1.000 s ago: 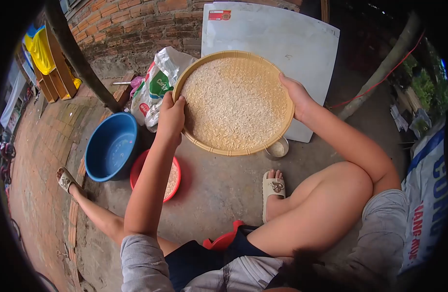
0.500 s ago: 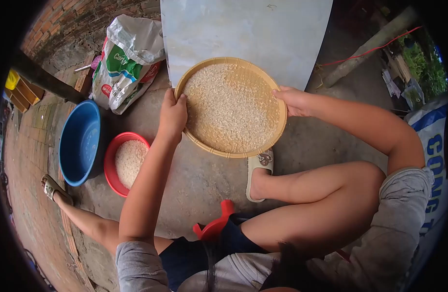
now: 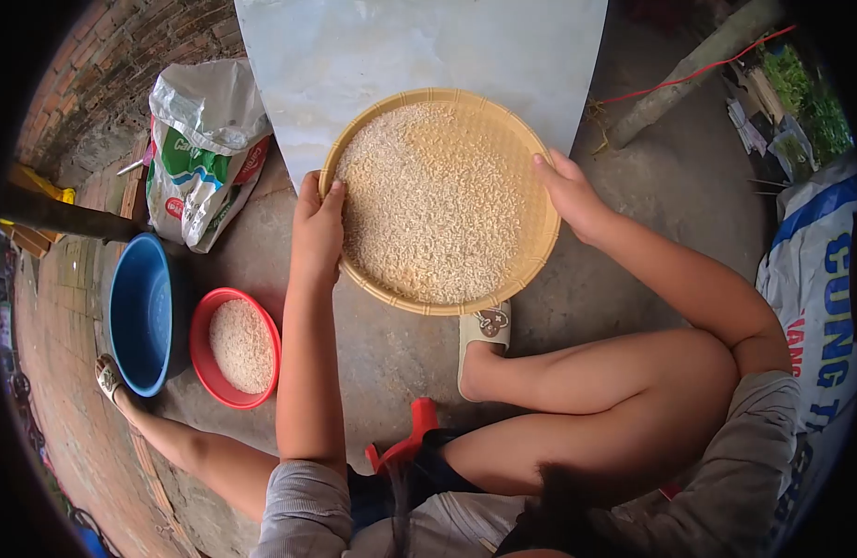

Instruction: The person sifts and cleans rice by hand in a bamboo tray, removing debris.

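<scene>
A round woven winnowing basket [image 3: 540, 244] is held up in front of me over the concrete floor. Pale rice grains [image 3: 428, 209] cover most of its inside, and bare weave shows at the upper right. My left hand [image 3: 318, 228] is closed on the left rim, thumb on top. On the right rim my right hand [image 3: 572, 195] grips with its thumb over the edge; the other fingers are partly hidden beneath. Left of my left forearm stands a red basin [image 3: 198, 346] with rice [image 3: 242, 346] in it.
A blue basin [image 3: 142, 316] stands beside the red one. Behind them leans a printed white sack [image 3: 205, 149]. A pale board [image 3: 419, 46] lies beyond the basket. Another large sack [image 3: 810, 279] is at the right, near a wooden pole [image 3: 689, 74]. A red stool [image 3: 414, 432] is below me.
The rice in the basket has shifted and spread, leaving bare weave along the right side. The whole view has turned slightly. Both hands keep their hold on the rim.
</scene>
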A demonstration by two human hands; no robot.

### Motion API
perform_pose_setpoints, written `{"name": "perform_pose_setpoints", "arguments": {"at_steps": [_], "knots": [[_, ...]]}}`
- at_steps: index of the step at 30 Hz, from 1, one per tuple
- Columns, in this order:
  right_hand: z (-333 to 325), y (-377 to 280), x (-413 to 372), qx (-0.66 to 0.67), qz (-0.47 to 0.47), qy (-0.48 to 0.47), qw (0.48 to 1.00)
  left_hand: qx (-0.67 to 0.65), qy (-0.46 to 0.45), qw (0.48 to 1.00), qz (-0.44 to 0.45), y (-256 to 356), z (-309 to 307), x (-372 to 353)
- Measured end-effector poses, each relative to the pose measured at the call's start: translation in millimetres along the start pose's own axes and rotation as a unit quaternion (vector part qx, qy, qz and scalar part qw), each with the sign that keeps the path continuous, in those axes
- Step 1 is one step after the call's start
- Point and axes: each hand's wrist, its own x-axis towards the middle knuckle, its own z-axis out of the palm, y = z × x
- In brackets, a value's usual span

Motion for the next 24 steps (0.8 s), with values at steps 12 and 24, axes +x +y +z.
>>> {"name": "perform_pose_setpoints", "arguments": {"at_steps": [12, 24], "knots": [[-18, -1, 11, -0.04, 0.004, 0.005, 0.999, -0.06, -0.019, 0.997, -0.037, -40, 12, 40], [-30, 13, 32, 0.0, 0.046, 0.037, 0.998, -0.047, 0.026, 0.999, -0.01, -48, 44, 32]]}}
